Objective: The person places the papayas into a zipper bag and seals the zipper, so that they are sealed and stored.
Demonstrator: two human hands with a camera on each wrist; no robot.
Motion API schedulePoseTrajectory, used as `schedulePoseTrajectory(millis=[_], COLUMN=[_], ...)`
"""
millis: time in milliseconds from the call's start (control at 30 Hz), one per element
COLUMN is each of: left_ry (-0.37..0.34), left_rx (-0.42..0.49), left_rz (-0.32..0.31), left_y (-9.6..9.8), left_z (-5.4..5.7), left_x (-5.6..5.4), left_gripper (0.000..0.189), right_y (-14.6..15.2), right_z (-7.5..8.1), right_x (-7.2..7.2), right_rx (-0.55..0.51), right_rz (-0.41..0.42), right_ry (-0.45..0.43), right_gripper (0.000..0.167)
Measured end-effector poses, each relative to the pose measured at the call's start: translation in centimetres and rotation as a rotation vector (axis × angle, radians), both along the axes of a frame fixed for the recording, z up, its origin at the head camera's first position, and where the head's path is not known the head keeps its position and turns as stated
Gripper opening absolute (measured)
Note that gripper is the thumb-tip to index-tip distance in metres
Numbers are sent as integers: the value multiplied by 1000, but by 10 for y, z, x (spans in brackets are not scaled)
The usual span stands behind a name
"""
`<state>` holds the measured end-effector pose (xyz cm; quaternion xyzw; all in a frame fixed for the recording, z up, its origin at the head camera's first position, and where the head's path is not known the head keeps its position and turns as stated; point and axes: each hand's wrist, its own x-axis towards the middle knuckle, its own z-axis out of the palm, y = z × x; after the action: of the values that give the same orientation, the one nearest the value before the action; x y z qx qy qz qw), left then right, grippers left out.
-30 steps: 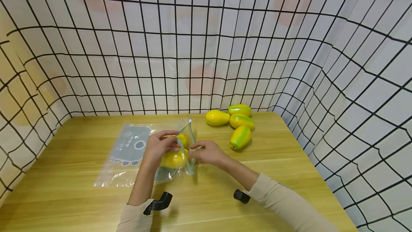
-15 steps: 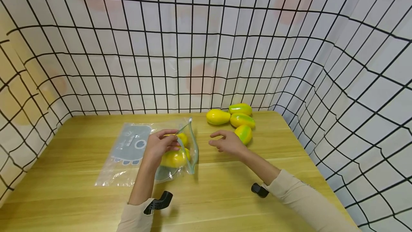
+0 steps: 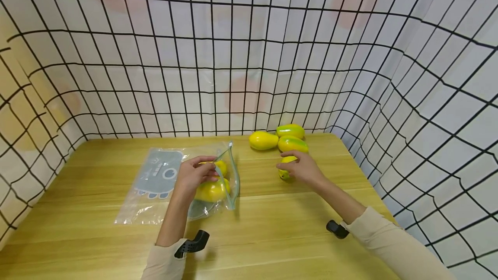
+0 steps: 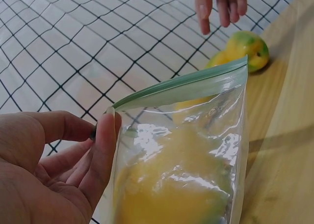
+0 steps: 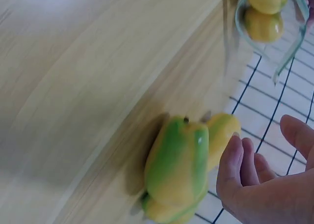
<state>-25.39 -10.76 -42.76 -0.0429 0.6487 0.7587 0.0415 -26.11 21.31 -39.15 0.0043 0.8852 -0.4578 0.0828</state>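
My left hand pinches the green zip edge of a clear zip-lock bag between thumb and fingers, its mouth parted. Two yellow papayas lie inside the bag, partly behind the hand. Over a yellow-green papaya on the right of the table hovers my right hand, fingers spread and thumb apart. The hand covers much of that fruit in the head view; in the right wrist view a gap shows between them.
Several more papayas lie together by the back edge. A flat bag with a grey cartoon print lies on the wooden table at left. A black-grid white backdrop stands behind and at both sides.
My right hand has left the bag's mouth and moved right to the nearest papaya. The left hand stays in place, holding the bag's edge.
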Motion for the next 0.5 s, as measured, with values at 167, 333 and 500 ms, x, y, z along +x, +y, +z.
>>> schedulePoseTrajectory(millis=[167,333,500], left_ry=[-2,-3,-4], left_rx=[5,8,7], left_rz=[-2,-5,-6], left_y=[0,1,1], left_z=[0,-1,-1], left_x=[-1,-1,-1], left_gripper=[31,31,32], right_y=[15,30,40], right_z=[5,2,-6], right_x=[-4,-6,-7], right_rx=[31,28,26], right_rz=[-37,-79,-108], right_ry=[36,21,13], right_gripper=[61,66,67])
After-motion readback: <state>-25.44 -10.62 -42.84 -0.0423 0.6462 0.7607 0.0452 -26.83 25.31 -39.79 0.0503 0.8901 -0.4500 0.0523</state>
